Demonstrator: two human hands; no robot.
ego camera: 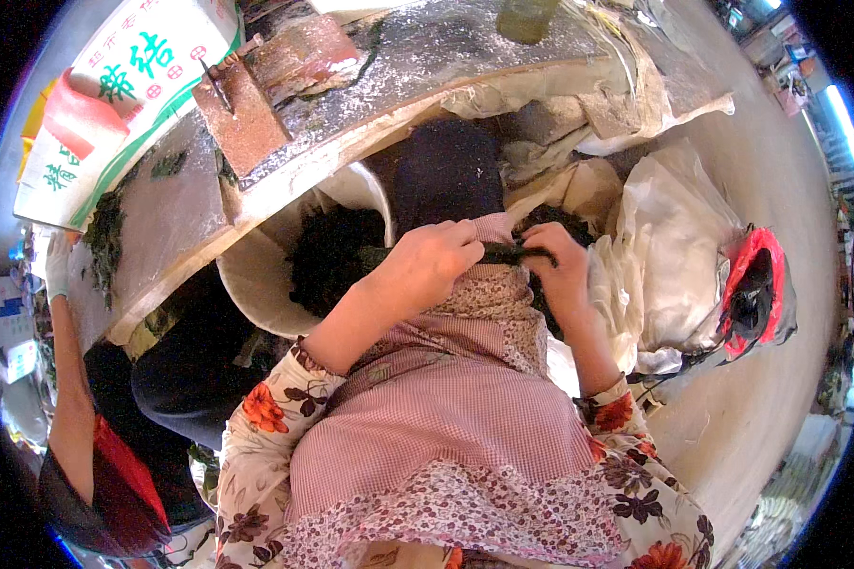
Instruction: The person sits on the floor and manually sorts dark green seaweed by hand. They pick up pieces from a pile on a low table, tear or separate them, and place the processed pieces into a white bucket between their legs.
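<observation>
A dark strip (504,253), apparently kelp, stretches across my lap between my two hands. My left hand (430,263) has its fingers closed around the strip's left part. At the other side my right hand (559,267) pinches the strip near its right end, which pokes past the fingers. Left of my knees stands a white bucket (256,284) with a heap of dark strips (334,259) in it. More dark strips (569,222) lie beyond my right hand, partly hidden by it. Beneath my hands is my pink checked apron (434,398).
Ahead runs a worktable (398,99) scattered with white grains. On it are a wooden block (245,121) with a metal spike and a printed white sack (135,78). A co-worker's gloved hand (58,263) is at far left. Plastic bags (683,249) and a red-lined black bag (761,291) stand right.
</observation>
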